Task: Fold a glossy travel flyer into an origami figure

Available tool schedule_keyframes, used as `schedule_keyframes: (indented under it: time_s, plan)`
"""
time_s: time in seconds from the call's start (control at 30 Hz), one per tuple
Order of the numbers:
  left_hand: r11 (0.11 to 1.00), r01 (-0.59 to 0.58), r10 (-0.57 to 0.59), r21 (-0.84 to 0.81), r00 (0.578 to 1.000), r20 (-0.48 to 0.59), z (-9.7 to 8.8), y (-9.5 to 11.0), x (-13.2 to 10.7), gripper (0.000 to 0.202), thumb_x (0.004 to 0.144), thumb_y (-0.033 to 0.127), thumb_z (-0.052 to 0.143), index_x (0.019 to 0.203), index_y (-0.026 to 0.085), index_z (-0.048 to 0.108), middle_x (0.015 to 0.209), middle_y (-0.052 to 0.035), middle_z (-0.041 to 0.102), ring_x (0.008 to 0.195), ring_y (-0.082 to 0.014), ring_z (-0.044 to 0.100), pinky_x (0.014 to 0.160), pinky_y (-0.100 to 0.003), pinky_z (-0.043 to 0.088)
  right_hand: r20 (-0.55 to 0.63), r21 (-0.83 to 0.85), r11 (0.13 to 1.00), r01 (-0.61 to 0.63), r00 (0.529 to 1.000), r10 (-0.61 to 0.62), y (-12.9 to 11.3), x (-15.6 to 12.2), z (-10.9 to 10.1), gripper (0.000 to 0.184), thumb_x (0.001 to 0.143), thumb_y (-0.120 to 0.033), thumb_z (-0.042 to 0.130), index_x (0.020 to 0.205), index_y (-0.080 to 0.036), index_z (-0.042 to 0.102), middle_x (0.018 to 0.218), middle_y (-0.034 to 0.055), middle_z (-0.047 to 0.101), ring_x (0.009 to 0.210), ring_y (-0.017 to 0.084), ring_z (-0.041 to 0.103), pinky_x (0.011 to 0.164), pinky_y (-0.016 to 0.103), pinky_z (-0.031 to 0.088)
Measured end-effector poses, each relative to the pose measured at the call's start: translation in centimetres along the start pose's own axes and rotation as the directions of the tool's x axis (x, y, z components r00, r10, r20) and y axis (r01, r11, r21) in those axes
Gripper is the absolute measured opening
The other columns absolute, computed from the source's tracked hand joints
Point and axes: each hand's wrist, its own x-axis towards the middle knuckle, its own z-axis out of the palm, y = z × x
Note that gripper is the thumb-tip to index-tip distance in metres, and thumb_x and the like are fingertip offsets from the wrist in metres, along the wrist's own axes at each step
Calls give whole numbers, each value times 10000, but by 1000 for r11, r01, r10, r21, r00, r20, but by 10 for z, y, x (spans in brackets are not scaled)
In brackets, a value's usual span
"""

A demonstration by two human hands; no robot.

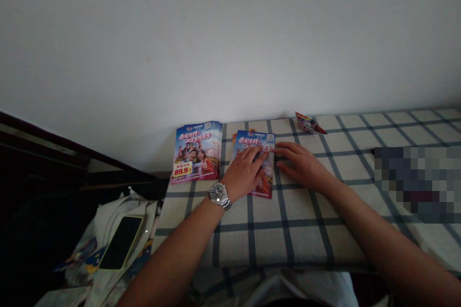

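My left hand (246, 172), with a silver watch (219, 194) on its wrist, lies flat on a colourful flyer (267, 180) on the checked tablecloth (288, 230), fingers stretched out. My right hand (300, 164) rests flat on the cloth beside the flyer's right edge, its fingertips touching that edge. To the left lies a stack of the same flyers (197, 152), untouched. A folded piece of flyer paper (309, 123) sits near the wall, behind my right hand.
A white wall runs close behind the table. A phone (121, 242) lies on printed fabric low at the left, off the table. A blurred-out patch (418, 184) covers part of the table at right. Dark furniture stands at far left.
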Motion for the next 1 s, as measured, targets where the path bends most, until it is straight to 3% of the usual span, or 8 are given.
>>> schedule_keyframes:
  time_s: [0.07, 0.3, 0.5, 0.73, 1.0]
  plan:
    - [999, -5, 5, -37, 1000, -10, 1, 0, 1, 492, 1048, 315, 496, 1521, 187, 444, 1577, -156, 446, 1464, -302, 440, 1237, -509, 372, -45, -2, 1000, 1, 999, -1, 3, 2, 5, 426, 982, -311, 611, 1407, -308, 577, 1457, 109, 598, 1365, 332, 562, 1140, 588, 482]
    - [991, 13, -12, -133, 1000, 5, -7, 4, -1, 466, 1046, 296, 501, 1497, 186, 466, 1585, -155, 421, 1479, -299, 422, 1253, -494, 387, 1, -21, 1000, 3, 1000, -3, 7, 2, 10, 453, 976, -355, 641, 1418, -279, 578, 1532, 126, 536, 1431, 348, 494, 1174, 589, 436]
    - [997, 56, -57, -57, 998, -12, -15, 8, -8, 411, 1049, 312, 502, 1439, 183, 517, 1507, -145, 489, 1414, -312, 482, 1216, -520, 426, 14, -36, 999, -1, 1000, 1, 6, 2, 9, 463, 986, -354, 635, 1438, -282, 567, 1541, 114, 529, 1438, 332, 486, 1187, 567, 429]
    - [998, 59, -61, -34, 995, -79, -13, -7, -10, 416, 1023, 240, 541, 1437, 207, 532, 1507, -118, 506, 1431, -289, 464, 1251, -504, 390, 28, -38, 999, 17, 999, -16, 4, 4, 6, 452, 1004, -389, 611, 1437, -265, 572, 1556, 128, 513, 1451, 326, 473, 1201, 551, 419]
    - [998, 62, -61, 29, 997, -52, -11, -11, -3, 445, 1024, 304, 558, 1456, 202, 523, 1507, -139, 502, 1420, -318, 477, 1225, -536, 397, 53, -52, 998, 26, 998, -23, 4, 5, 1, 442, 1021, -418, 572, 1440, -276, 571, 1567, 123, 509, 1465, 335, 462, 1196, 581, 416]
